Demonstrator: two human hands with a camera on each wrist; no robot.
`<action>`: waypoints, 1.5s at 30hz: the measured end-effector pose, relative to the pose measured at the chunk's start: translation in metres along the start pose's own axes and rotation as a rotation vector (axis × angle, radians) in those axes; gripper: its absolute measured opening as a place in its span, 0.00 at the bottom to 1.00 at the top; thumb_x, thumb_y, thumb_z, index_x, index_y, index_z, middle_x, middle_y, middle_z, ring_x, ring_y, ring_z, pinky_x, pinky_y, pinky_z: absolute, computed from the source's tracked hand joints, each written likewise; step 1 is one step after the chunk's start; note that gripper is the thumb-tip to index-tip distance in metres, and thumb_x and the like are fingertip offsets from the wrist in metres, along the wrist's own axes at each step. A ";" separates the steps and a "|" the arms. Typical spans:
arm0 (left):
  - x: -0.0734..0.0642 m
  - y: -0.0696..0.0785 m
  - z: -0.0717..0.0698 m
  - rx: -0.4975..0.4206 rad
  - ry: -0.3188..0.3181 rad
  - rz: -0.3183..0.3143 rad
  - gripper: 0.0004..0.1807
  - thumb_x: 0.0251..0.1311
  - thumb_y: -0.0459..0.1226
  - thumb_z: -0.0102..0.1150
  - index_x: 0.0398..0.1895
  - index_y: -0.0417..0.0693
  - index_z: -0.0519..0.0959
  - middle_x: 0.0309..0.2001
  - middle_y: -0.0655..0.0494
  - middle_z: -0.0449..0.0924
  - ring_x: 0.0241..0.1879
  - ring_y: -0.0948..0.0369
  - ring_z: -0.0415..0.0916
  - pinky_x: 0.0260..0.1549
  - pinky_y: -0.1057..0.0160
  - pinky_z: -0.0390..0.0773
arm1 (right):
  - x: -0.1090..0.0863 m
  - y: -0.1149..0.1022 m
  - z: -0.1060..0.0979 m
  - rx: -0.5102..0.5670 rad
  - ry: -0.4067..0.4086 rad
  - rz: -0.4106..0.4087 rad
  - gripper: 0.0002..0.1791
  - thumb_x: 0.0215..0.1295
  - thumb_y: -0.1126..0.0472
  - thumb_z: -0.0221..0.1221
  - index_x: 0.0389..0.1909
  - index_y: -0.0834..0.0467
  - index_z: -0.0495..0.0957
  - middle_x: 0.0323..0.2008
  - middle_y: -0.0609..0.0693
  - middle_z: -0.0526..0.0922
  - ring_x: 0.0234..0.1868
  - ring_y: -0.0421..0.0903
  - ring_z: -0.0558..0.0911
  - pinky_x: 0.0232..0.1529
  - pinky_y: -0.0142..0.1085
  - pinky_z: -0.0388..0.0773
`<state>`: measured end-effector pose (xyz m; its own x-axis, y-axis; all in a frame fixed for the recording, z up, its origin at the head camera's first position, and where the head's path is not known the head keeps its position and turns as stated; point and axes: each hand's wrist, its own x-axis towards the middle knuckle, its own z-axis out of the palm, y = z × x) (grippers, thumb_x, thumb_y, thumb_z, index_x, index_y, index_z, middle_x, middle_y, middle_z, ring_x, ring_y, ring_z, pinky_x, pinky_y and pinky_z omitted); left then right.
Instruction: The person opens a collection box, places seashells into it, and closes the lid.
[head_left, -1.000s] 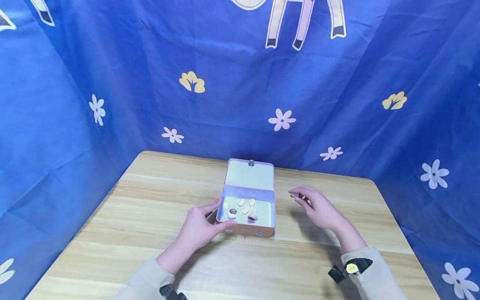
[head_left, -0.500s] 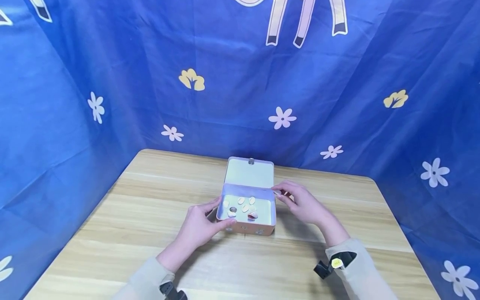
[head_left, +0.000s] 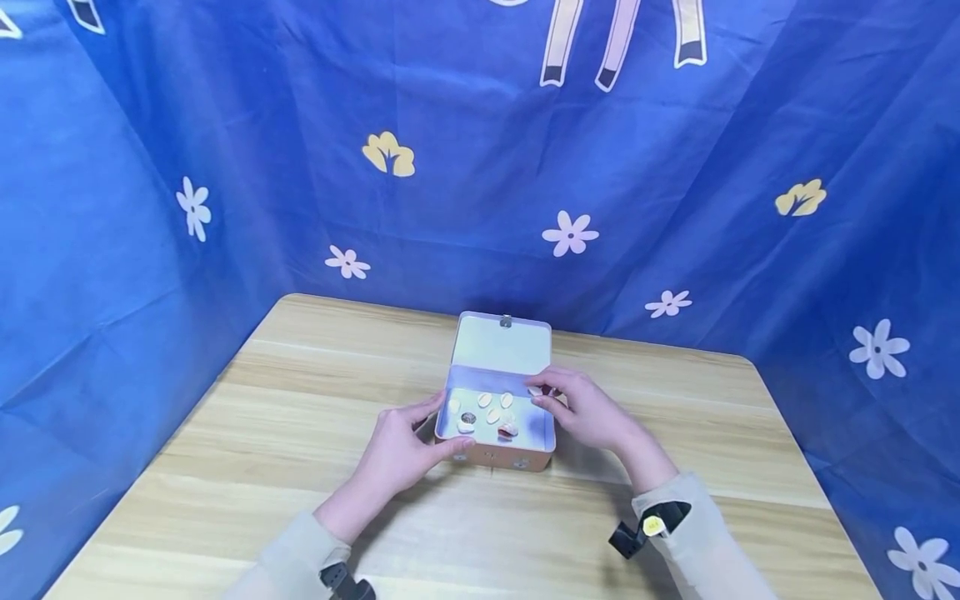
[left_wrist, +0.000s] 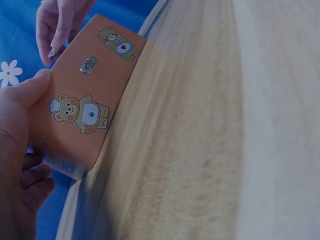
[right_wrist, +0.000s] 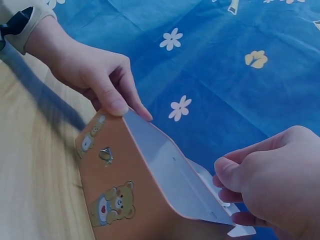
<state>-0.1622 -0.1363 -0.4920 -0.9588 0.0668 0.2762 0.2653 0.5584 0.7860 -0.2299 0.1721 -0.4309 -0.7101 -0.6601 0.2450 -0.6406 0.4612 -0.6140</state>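
An orange tin box (head_left: pixel 491 457) with bear pictures stands on the table, its lid (head_left: pixel 501 344) swung back. My left hand (head_left: pixel 397 454) grips its front left corner, thumb over the front rim. Over the box's right side, my right hand (head_left: pixel 596 417) pinches a small pale shell (head_left: pixel 535 391) between thumb and fingers. From the left wrist view, the pinched shell (left_wrist: pixel 53 51) shows as a small light piece at the fingertips. Inside the box lie several white oval shells (head_left: pixel 492 416), a larger reddish-white shell (head_left: pixel 507 430) and a dark-patterned one (head_left: pixel 467 419) near the front.
The box rests on a light wooden table (head_left: pixel 300 400) near its back edge. A blue curtain (head_left: pixel 465 192) printed with flowers hangs behind and along both sides. A metal clasp (left_wrist: pixel 88 65) sticks out on the box front, and the lid has a latch (head_left: pixel 506 322) on its upper edge.
My right hand has carried the shell leftward from above the table, right of the box, to over the box's right side. The left hand keeps its grip on the corner.
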 end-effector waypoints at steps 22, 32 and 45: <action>0.003 -0.002 -0.001 0.019 0.001 -0.007 0.53 0.42 0.67 0.81 0.67 0.43 0.80 0.63 0.50 0.80 0.58 0.51 0.83 0.66 0.46 0.73 | 0.004 -0.002 0.006 -0.023 -0.042 0.024 0.15 0.76 0.65 0.64 0.61 0.59 0.83 0.53 0.50 0.86 0.54 0.53 0.84 0.61 0.53 0.79; 0.008 0.005 -0.007 0.044 -0.035 0.001 0.52 0.45 0.68 0.79 0.67 0.41 0.81 0.61 0.42 0.82 0.27 0.56 0.86 0.44 0.53 0.87 | -0.001 -0.001 -0.001 -0.020 0.003 0.007 0.15 0.75 0.64 0.65 0.59 0.58 0.84 0.53 0.48 0.87 0.54 0.53 0.85 0.58 0.51 0.81; 0.053 -0.003 -0.025 -0.098 0.005 -0.041 0.30 0.63 0.51 0.76 0.58 0.36 0.85 0.51 0.40 0.88 0.49 0.47 0.88 0.50 0.51 0.86 | 0.001 0.019 -0.007 0.025 0.122 0.085 0.15 0.73 0.65 0.66 0.57 0.65 0.84 0.53 0.59 0.87 0.50 0.51 0.84 0.51 0.54 0.83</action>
<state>-0.2116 -0.1553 -0.4660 -0.9686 0.0412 0.2450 0.2346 0.4771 0.8470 -0.2449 0.1842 -0.4367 -0.7926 -0.5416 0.2801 -0.5704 0.4962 -0.6546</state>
